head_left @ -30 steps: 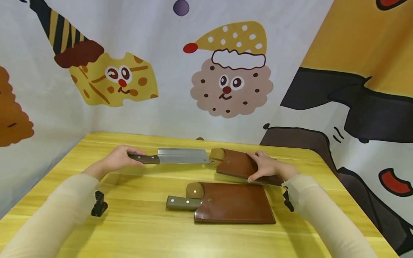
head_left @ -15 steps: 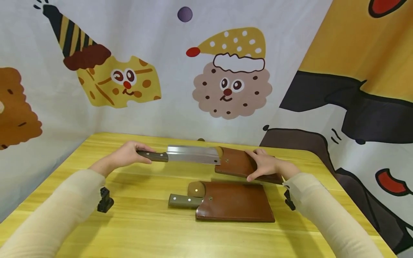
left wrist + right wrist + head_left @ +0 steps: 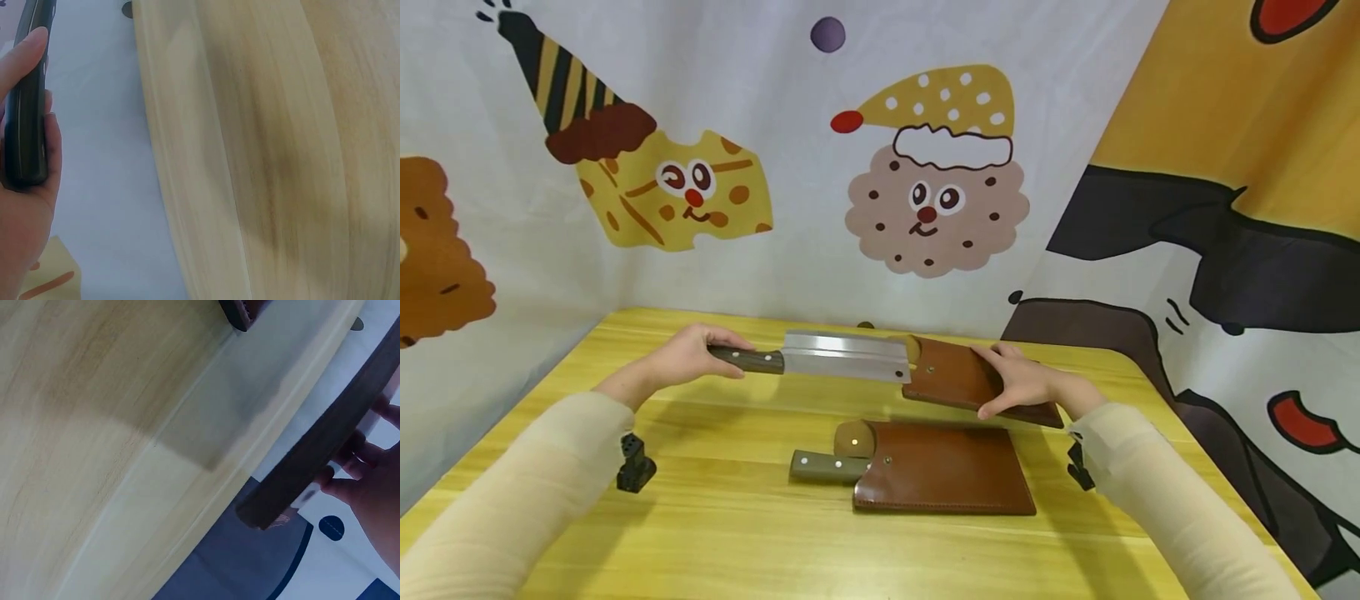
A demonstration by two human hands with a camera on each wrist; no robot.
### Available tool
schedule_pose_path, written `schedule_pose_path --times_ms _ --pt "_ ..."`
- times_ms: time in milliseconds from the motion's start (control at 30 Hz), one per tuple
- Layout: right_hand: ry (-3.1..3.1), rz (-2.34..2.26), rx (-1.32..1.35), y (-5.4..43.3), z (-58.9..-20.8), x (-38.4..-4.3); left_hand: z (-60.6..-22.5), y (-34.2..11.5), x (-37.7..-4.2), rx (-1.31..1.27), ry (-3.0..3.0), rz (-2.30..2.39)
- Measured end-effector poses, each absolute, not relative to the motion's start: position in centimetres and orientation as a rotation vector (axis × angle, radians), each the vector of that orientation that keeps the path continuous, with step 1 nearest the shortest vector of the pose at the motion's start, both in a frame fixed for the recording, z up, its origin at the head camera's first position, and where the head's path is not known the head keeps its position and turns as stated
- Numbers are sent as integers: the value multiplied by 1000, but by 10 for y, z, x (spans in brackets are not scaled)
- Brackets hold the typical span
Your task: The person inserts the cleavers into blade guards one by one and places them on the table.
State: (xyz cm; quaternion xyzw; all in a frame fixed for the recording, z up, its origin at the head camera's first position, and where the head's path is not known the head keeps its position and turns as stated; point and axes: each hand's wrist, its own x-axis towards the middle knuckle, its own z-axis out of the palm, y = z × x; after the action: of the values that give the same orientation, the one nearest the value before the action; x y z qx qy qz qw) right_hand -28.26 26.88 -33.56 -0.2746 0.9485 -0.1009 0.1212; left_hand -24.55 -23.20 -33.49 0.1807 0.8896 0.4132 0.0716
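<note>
My left hand (image 3: 694, 357) grips the dark wooden handle (image 3: 28, 119) of a cleaver (image 3: 846, 356), raised above the table. The cleaver's bare blade points right, its front end overlapping the mouth of a brown leather sheath (image 3: 951, 371) in the head view. Whether the blade end is inside the mouth or in front of it, I cannot tell. My right hand (image 3: 1021, 379) holds that sheath between thumb and fingers, off the table; the right wrist view shows the sheath's dark edge (image 3: 331, 434). The sheath's tan flap (image 3: 913, 348) is partly hidden behind the blade.
Nearer me on the yellow wooden table (image 3: 722, 533) lies a second brown sheath (image 3: 947, 471), with a cleaver's green-brown handle (image 3: 823, 467) sticking out to the left. A curtain (image 3: 805, 275) printed with cartoons hangs behind the table's far edge.
The cleaver has moved right and up, so its blade end overlaps the sheath mouth; in the last half second it shifted slightly left. My right hand keeps hold of the sheath, nearly still.
</note>
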Motion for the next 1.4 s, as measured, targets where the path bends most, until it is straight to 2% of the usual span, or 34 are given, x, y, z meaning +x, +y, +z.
schedule_pose_path --times_ms 833,1400 --pt "2746 -327 -860 258 -329 -273 -329 -243 -239 556 2662 1231" --pt "2763 -321 -921 246 -326 -276 -334 -211 -250 599 2633 1235"
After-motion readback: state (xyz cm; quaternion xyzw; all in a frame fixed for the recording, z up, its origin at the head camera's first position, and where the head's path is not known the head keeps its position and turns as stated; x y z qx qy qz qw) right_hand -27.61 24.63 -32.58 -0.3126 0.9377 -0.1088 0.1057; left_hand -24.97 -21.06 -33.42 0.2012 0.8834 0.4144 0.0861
